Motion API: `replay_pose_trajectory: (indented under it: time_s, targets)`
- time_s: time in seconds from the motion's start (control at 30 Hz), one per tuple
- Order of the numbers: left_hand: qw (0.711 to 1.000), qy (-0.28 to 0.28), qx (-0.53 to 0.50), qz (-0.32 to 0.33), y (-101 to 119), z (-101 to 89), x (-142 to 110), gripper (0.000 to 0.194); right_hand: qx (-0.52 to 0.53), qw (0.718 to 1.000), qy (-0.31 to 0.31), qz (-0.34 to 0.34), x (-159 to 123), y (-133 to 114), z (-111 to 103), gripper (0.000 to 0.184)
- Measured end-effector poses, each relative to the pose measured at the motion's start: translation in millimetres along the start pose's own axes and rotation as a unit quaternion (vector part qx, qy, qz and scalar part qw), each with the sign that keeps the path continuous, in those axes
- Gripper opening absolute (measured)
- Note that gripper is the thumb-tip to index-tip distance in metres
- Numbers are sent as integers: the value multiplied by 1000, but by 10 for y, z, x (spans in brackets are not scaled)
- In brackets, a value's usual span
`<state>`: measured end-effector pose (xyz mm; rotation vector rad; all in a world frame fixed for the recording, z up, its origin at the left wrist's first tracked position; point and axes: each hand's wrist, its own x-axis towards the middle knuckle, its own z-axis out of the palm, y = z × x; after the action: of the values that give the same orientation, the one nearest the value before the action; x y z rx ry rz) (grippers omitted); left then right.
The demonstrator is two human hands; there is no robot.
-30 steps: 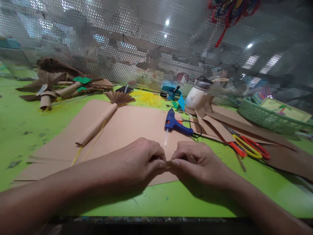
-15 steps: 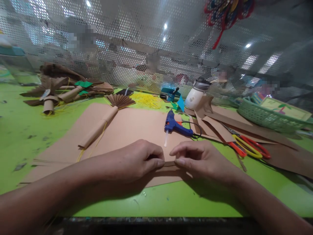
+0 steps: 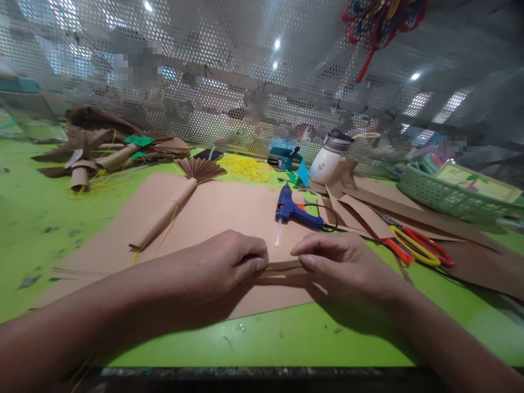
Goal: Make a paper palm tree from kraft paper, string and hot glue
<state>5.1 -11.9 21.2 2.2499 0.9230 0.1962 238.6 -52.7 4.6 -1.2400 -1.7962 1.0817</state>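
Note:
My left hand (image 3: 235, 262) pinches a narrow folded strip of brown paper (image 3: 284, 266) at its left end. At the other end my right hand (image 3: 341, 265) grips the same strip between thumb and fingers. The strip spans the gap between both hands, over large sheets of brown paper (image 3: 229, 210); how much is hidden under my fingers I cannot tell. Just beyond my hands lies a blue glue gun (image 3: 292, 210) with a glue stick poking from its back. A rolled paper tube with a pleated fan top (image 3: 166, 213) rests on the sheets to the left.
Scissors with red and yellow handles (image 3: 417, 245) lie on the right beside cut brown paper (image 3: 475, 267). Behind them is a green basket (image 3: 454, 199). A white jar (image 3: 327, 158), yellow strands (image 3: 248, 166) and finished paper pieces (image 3: 82, 164) line the back, before a perforated screen (image 3: 229, 71).
My hands have moved slightly apart, and more of the folded strip shows between them. The glue gun and the paper tube stay where they were.

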Motion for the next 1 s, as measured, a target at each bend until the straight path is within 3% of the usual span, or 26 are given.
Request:
replay_pose_trajectory:
  time_s: [0.1,0.2,0.27,0.37,0.47,0.67,0.73,0.87,1.0]
  targets:
    - [999,16,-39,-7,10,34,-3,31,33,999,11,12,-13,20,-38,12]
    - [986,-2,-166,-33,18,98,-8,27,143,990,8,-14,-48,44,-88,21]
    - [961,-38,-271,-38,23,131,-12,24,200,979,-21,-29,-72,37,-102,25]
    - [922,-106,-372,-16,37,149,-2,20,190,975,-107,-38,-86,-12,-65,25]
    - [909,-155,-387,17,54,157,41,21,182,971,-142,-68,-73,-53,20,23]
    - [889,-179,-418,45,47,222,123,26,194,971,-102,-94,-55,-53,68,6]
    - [897,-141,-419,35,36,213,128,23,151,981,-99,-66,-57,-64,38,9]
    - [911,22,-411,-3,24,145,131,16,-69,990,-108,-50,-35,-88,7,14]
    - [966,81,-243,27,14,150,149,17,-231,963,-86,-110,15,-48,64,20]
